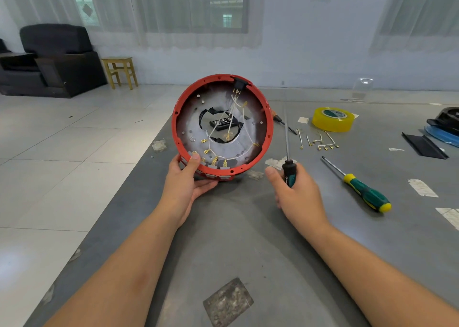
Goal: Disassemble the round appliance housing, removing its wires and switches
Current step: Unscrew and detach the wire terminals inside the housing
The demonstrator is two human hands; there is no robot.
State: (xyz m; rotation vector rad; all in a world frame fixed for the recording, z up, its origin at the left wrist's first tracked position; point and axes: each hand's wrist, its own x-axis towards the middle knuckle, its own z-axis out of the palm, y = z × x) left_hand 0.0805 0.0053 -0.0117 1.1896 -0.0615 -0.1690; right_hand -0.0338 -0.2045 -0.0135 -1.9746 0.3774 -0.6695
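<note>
Tilting on its lower edge just ahead of the left hand (pixel 185 181), the red round housing (pixel 221 128) is facing the person, white wires (pixel 232 118) with brass terminals still strung across its inside to a black switch (pixel 239 82) at the top rim. It could roll sideways, I judge, being pinched only at that lower rim (thumb inside, fingers beneath). The right hand (pixel 295 190), beside the housing, is gripping a black-handled screwdriver (pixel 288 162) upright; its long shaft could snag wires or slip. Freed wire pieces (pixel 320 141) are lying beyond the right hand.
</note>
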